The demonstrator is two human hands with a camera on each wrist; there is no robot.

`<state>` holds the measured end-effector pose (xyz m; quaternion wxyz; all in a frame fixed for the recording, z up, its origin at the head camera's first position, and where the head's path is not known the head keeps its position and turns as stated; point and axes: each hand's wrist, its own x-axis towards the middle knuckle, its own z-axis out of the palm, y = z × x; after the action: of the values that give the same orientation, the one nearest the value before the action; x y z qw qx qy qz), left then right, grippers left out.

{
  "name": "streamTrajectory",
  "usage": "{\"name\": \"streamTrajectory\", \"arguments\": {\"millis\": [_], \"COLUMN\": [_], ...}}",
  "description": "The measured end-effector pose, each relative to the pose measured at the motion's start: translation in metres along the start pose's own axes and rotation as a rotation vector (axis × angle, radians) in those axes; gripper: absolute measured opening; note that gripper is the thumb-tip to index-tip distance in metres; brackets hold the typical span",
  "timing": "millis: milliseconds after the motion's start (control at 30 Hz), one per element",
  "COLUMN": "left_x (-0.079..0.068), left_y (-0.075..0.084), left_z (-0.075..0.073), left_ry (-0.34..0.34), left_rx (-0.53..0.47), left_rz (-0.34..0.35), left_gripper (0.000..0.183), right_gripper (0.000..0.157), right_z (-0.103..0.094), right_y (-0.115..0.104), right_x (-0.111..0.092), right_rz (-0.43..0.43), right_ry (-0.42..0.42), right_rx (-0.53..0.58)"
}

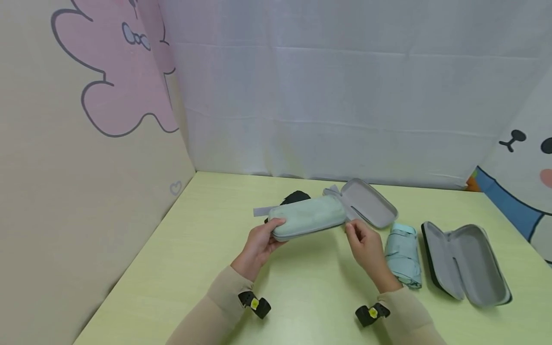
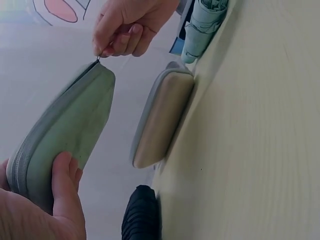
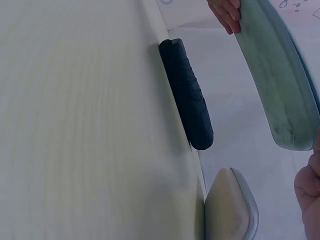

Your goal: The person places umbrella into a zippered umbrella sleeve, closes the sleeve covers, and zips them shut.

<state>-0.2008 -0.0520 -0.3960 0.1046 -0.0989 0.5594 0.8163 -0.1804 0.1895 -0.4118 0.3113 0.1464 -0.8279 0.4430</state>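
Above the table, my left hand [image 1: 259,238] grips the left end of a pale green zip case [image 1: 308,216], thumb on one face. At the case's other end, my right hand [image 1: 365,245] pinches the small zipper pull [image 2: 98,58] between thumb and finger. The grey zipper band runs along the case's edge, and a grey strap [image 1: 264,211] shows past its left end. Behind the case lies a rolled black folding umbrella [image 3: 186,95], partly hidden in the head view.
An open case with grey lining [image 1: 370,203] lies at the back. To the right is a rolled light teal umbrella [image 1: 403,254], beside another open grey-lined case [image 1: 476,263] with a dark outer edge. A white curtain [image 1: 345,96] borders the table's back edge.
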Motion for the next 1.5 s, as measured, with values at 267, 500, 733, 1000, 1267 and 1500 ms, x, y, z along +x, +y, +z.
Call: {"name": "streamTrajectory", "arguments": {"millis": [267,500,733,1000,1267,1500], "left_x": [0.0,0.002,0.0,0.0,-0.002,-0.002], "left_y": [0.002,0.001,-0.002,-0.005,-0.004,-0.006], "left_z": [-0.003,-0.008,-0.004,0.001,0.005,0.007], "left_ry": [-0.159,-0.245,-0.216,-0.122,-0.096,-0.082], "left_rx": [-0.006,0.06,0.072,-0.011,-0.05,-0.06], "left_rz": [-0.067,-0.126,-0.105,-0.084,-0.078,-0.088], "left_gripper": [0.055,0.052,0.047,0.043,0.042,0.04], "right_gripper": [0.015,0.016,0.017,0.014,0.013,0.016], "right_z": [-0.002,-0.004,-0.006,-0.003,-0.001,0.002], "right_y": [0.001,0.003,0.004,0.004,0.001,-0.001], "right_x": [0.001,0.004,0.007,0.003,0.004,0.003], "right_rz": [0.089,0.115,0.14,0.101,0.09,0.138], "right_ry": [0.011,0.034,0.011,-0.005,-0.005,-0.004], "right_rx": [0.003,0.028,0.011,0.008,0.016,0.038]}}
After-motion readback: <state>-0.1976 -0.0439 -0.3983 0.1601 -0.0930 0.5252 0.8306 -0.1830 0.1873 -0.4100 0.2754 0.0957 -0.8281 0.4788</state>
